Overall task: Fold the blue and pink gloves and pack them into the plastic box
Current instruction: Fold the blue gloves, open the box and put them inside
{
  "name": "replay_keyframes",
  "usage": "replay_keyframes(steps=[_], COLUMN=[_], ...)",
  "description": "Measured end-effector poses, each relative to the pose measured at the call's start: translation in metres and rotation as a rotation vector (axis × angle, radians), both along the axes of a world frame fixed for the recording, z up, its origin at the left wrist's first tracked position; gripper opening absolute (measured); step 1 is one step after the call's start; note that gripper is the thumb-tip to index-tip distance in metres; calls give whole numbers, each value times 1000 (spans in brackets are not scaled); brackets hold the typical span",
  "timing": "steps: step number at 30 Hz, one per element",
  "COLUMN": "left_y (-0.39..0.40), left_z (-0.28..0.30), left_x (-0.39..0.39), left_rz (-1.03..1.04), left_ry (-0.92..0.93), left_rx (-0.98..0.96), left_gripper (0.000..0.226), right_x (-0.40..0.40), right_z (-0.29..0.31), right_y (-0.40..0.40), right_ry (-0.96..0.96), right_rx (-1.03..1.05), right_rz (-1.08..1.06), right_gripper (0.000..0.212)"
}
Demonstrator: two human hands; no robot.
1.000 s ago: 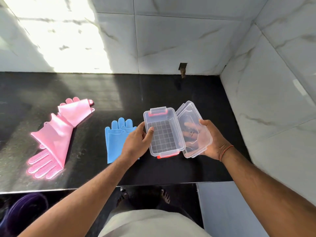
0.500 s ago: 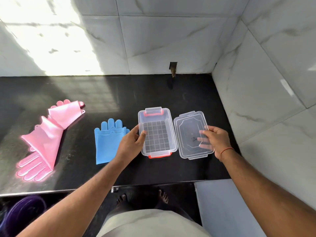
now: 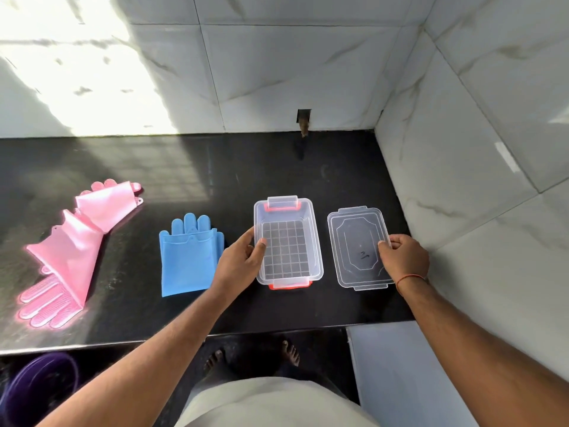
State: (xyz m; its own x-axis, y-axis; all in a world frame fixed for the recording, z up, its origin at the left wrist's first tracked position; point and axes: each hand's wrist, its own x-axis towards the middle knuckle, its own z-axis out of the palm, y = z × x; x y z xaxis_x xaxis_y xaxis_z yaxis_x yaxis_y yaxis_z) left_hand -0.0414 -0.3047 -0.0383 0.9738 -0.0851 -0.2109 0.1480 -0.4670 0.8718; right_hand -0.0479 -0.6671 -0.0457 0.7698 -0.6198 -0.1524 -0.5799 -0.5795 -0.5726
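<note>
The plastic box point(image 3: 288, 241) is sitting open and upright on the black counter point(image 3: 246, 167), right of centre, its gridded floor showing and an orange latch at its near and far ends. Your left hand point(image 3: 238, 261) is gripping the box's left wall, thumb hooked over the rim and fingers point(image 3: 246, 238) against the outside. Your right hand point(image 3: 401, 258) is pinching the right edge of the clear lid point(image 3: 357, 246), which is lying flat on the counter just beside the box, not touching it. Both forearms are reaching forward from the bottom of the view, and a red thread point(image 3: 411, 278) is circling your right wrist.

Counting up: one box, one lid, one blue glove stack point(image 3: 191, 257) and two pink gloves. The blue stack is lying folded just left of your left hand, fingers pointing toward the wall. The nearer pink glove point(image 3: 58, 275) is lying with its fingers toward you; the farther pink glove point(image 3: 107, 204) is overlapping it at the cuff, well apart from the box on the counter's left side.

Compared with a second ago, you are no longer holding the lid tilted up against the box; it is now resting flat on the counter, and the gap between lid and box is wider than half a second ago. The gloves are lying as before.
</note>
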Motion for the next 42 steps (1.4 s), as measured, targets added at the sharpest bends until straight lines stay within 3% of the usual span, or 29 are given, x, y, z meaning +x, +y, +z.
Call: replay_keyframes(steps=[5,9,14,18,23,29,33,37,40,42], left_y=[-1,9,36,76,143,185,196,191,189,191], left_z=[0,5,15,16,8,-5,-5,-2,0,-3], left_x=[0,2,15,18,6,-5,-3,10,17,21], left_rz=[-9,131,264,366,503,514,490,483,478,438], left_ry=[-8,-38,-170,-171,-208,169,220,329,425,431], left_rx=[31,186,250,243,301,247,182,6,-152,-190], left_gripper=[40,70,48,42,52,87,88,91,78,42], right_x=[-6,5,27,36,31,26,25,23,23,24], right_z=[9,30,69,86,84,62,44,32,26,23], right_y=[10,45,128,197,280,335,358,368,371,371], right_ry=[2,-216,-522,-576,-439,-139,143,335,323,300], right_rx=[-131,-130,-16,65,133,165,99,388,522,607], right_rz=[57,210,477,629,743,807,651,358,226,184], right_gripper=[27,27,23,24,29,39,61,77,86,75])
